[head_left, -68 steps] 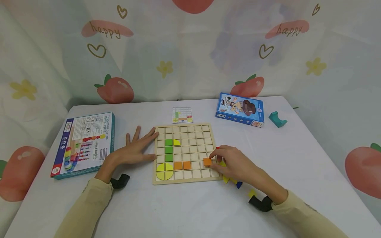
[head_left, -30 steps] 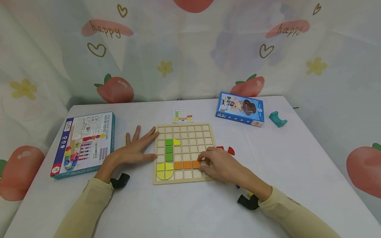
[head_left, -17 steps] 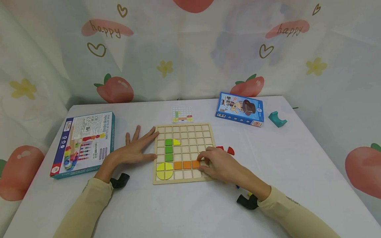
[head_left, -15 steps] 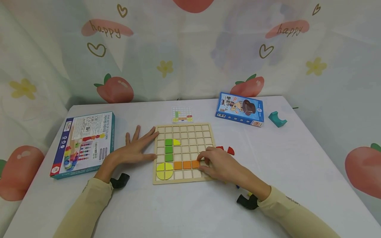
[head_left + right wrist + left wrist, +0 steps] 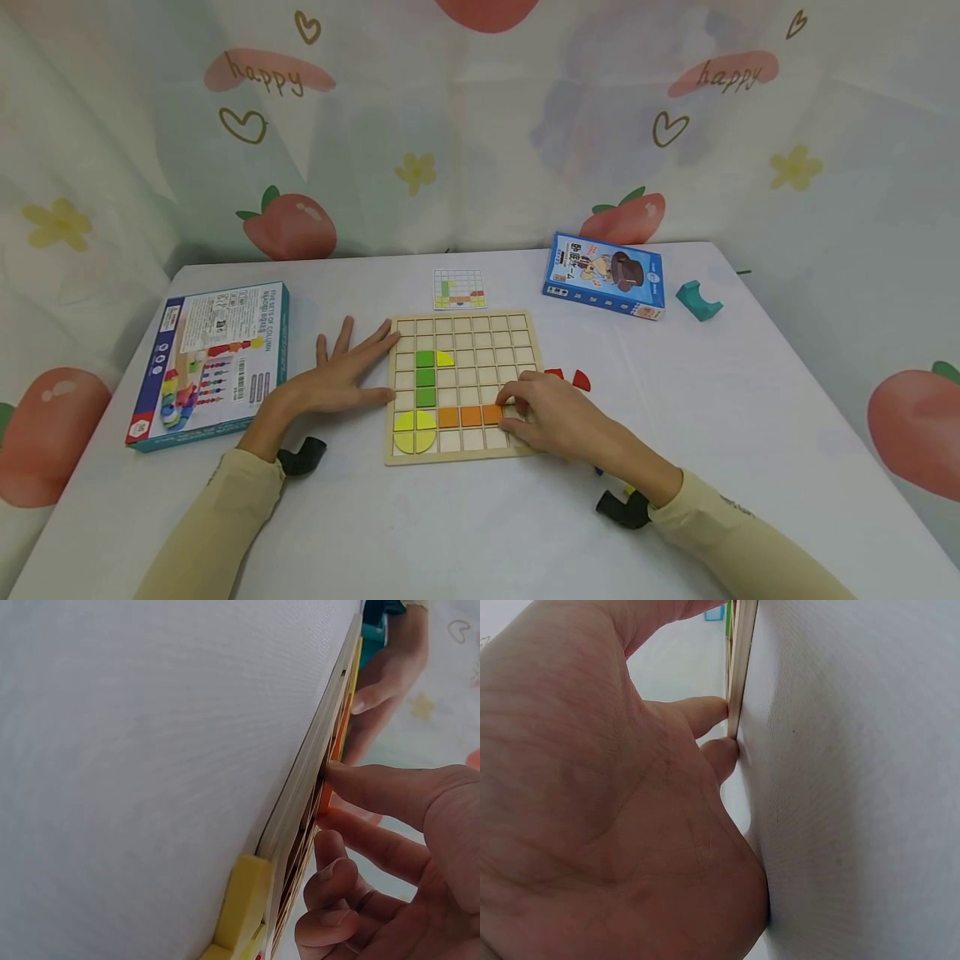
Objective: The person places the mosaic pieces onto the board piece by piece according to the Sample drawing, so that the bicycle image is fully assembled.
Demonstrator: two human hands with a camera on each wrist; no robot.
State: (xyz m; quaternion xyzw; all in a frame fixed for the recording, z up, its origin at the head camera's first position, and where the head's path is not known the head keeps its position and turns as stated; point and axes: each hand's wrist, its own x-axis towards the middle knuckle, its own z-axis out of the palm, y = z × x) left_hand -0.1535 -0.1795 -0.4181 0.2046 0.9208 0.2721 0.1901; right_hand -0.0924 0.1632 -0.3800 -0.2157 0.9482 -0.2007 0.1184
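Observation:
A wooden grid board point(image 5: 462, 457) lies flat on the white table. My left hand point(image 5: 330, 385) rests with spread fingers against its left edge; the left wrist view shows fingertips touching the board's side point(image 5: 742, 667). My right hand point(image 5: 570, 417) pinches an orange square point(image 5: 491, 414) between thumb and index finger, at the right end of a row with two more orange squares point(image 5: 459, 417). Three green squares point(image 5: 425, 378) stand in a column, with a yellow quarter piece point(image 5: 445, 359) beside the top one. Several yellow quarters point(image 5: 415, 432) form a circle at the lower left.
Behind the board lies a small pattern card point(image 5: 460, 289). A blue box point(image 5: 604, 276) and a teal curved piece point(image 5: 698, 301) are at the back right, a larger box point(image 5: 212, 364) at the left. Red pieces point(image 5: 581, 381) and yellow pieces point(image 5: 244, 904) lie right of the board.
From 2.3 seconds ago, my right hand has moved left with the orange square, which now sits beside the other two. In the latest frames it stays still. My left hand has not moved.

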